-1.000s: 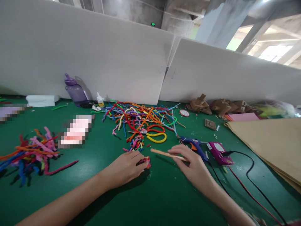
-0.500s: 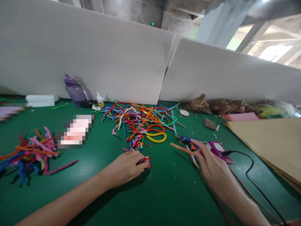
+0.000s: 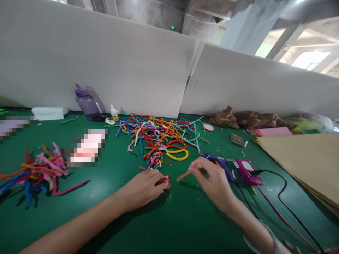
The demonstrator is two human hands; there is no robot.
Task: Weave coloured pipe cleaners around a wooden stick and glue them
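- Left hand (image 3: 147,185) grips a small multicoloured fuzzy piece (image 3: 168,182) low over the green tabletop (image 3: 185,225), probably steadying it.
- Right hand (image 3: 212,178) pinches a slender tan wood-like stick (image 3: 184,175), tip leftward, seemingly for control.

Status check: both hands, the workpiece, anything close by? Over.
Left hand holding colourful piece on table. Right hand pinching stick, tip apart from piece. Scissors beyond, glue gun close behind right hand.

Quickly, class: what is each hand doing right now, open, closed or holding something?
Left hand: closed on a small multicoloured piece.
Right hand: closed, holding a thin brown stick.
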